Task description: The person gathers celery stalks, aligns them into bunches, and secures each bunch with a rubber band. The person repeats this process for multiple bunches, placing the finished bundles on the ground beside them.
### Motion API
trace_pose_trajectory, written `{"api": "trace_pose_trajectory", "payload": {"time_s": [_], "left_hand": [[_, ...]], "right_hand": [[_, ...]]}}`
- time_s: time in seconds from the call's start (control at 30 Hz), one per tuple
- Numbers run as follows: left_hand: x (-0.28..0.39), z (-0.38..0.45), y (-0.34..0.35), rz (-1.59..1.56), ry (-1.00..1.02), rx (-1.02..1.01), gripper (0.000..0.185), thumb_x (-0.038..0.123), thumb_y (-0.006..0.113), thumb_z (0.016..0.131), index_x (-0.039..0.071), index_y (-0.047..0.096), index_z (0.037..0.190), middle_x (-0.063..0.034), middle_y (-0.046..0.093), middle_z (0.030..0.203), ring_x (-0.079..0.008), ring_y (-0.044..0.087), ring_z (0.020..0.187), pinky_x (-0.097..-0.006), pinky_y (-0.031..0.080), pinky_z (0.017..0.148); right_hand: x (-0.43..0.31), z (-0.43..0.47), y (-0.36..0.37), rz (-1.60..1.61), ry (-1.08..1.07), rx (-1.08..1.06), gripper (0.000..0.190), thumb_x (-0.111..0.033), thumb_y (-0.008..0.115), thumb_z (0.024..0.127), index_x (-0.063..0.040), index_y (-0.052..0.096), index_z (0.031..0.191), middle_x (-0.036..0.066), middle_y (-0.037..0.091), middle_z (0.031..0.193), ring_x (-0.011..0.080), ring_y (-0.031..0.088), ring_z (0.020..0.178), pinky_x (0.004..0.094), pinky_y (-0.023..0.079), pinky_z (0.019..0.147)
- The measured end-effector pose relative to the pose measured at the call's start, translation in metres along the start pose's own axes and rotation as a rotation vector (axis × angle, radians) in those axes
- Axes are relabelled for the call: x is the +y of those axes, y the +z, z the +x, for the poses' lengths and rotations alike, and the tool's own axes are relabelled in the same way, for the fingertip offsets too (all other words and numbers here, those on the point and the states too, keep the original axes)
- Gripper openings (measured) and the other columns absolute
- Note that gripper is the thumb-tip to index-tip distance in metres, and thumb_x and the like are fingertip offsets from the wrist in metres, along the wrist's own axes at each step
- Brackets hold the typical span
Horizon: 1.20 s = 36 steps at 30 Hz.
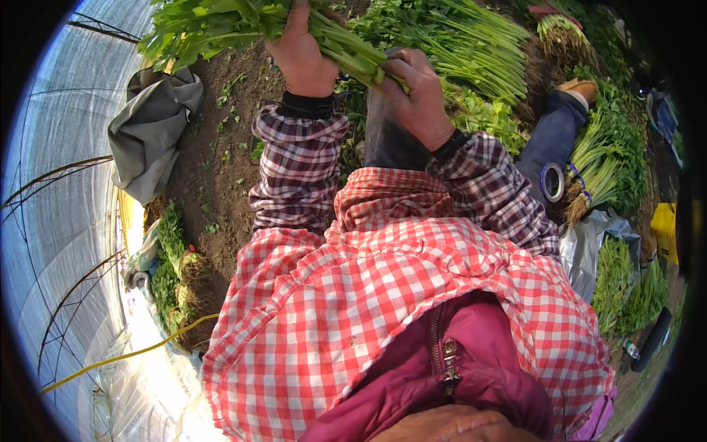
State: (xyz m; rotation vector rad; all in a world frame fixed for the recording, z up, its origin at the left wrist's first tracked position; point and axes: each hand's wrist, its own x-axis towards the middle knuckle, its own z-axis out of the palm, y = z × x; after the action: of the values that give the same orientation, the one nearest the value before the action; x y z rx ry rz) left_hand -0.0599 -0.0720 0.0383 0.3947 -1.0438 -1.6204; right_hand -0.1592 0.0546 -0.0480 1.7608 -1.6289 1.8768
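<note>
My left hand (306, 55) is closed around the stalks of a leafy celery bunch (348, 52) at the top of the view, its leaves pointing left. My right hand (417, 91) has its fingers and thumb at the lower end of the same stalks, above my dark trouser leg. Whether roots are on that end is hidden by my fingers. Just beyond, to the upper right, a large pile of celery (475, 44) lies on the ground with its roots towards the right.
A roll of tape (552, 182) is by my outstretched leg. Tied celery bunches (599, 171) lie at right, more bunches (179, 282) at left. A grey cloth (157, 130) hangs beside the plastic greenhouse wall (72, 143). A yellow hose or cord (132, 353) crosses at lower left.
</note>
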Motion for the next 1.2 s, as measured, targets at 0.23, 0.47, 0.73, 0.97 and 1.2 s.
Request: {"api": "trace_pose_trajectory", "payload": {"time_s": [0.23, 0.47, 0.73, 0.97, 1.2], "left_hand": [[-0.004, 0.006, -0.035, -0.156, -0.038, 0.016, 0.021, 0.022, 0.052, 0.105, 0.004, 0.062, 0.108, -0.0077, 0.063, 0.084, -0.0226, 0.062, 0.071, -0.0392, 0.054, 0.064], [0.001, 0.020, -0.061, -0.096, -0.005, -0.115, 0.021, 0.026, 0.054, 0.104, 0.005, 0.056, 0.107, -0.0112, 0.064, 0.085, -0.0270, 0.065, 0.079, -0.0458, 0.058, 0.074], [-0.005, 0.011, -0.046, -0.053, 0.126, -0.059, 0.017, 0.021, 0.056, 0.103, 0.006, 0.054, 0.111, -0.0112, 0.063, 0.085, -0.0285, 0.064, 0.072, -0.0471, 0.058, 0.066], [0.001, 0.007, -0.029, -0.090, 0.091, 0.135, 0.018, 0.023, 0.056, 0.103, 0.006, 0.062, 0.101, -0.0055, 0.062, 0.079, -0.0206, 0.062, 0.069, -0.0390, 0.054, 0.061], [0.013, -0.016, 0.002, 0.004, 0.133, 0.058, 0.011, 0.018, 0.061, 0.101, 0.007, 0.062, 0.101, -0.0049, 0.063, 0.078, -0.0192, 0.063, 0.068, -0.0363, 0.055, 0.059]], "right_hand": [[0.062, -0.042, -0.075, 1.523, 0.795, 0.180, 0.012, -0.015, 0.046, 0.108, -0.007, 0.055, 0.104, 0.005, 0.053, 0.079, 0.0112, 0.046, 0.054, 0.0272, 0.041, 0.054], [0.161, -0.155, -0.130, 0.486, 1.466, 0.443, 0.016, -0.018, 0.052, 0.105, -0.005, 0.050, 0.114, 0.000, 0.042, 0.074, 0.0073, 0.034, 0.049, 0.0241, 0.023, 0.040], [0.183, -0.185, -0.120, -0.649, 0.901, -0.068, 0.037, -0.030, 0.050, 0.101, -0.006, 0.055, 0.129, 0.029, 0.068, 0.102, 0.0497, 0.064, 0.094, 0.0541, 0.051, 0.080], [0.053, -0.090, -0.086, -0.144, 0.361, 0.041, 0.020, -0.017, 0.072, 0.090, -0.006, 0.069, 0.107, 0.012, 0.073, 0.090, 0.0225, 0.071, 0.076, 0.0341, 0.057, 0.066], [-0.005, -0.022, -0.014, -0.110, 0.089, -0.097, 0.021, -0.014, 0.074, 0.085, 0.001, 0.069, 0.099, 0.015, 0.064, 0.093, 0.0326, 0.067, 0.078, 0.0366, 0.055, 0.069]]}}
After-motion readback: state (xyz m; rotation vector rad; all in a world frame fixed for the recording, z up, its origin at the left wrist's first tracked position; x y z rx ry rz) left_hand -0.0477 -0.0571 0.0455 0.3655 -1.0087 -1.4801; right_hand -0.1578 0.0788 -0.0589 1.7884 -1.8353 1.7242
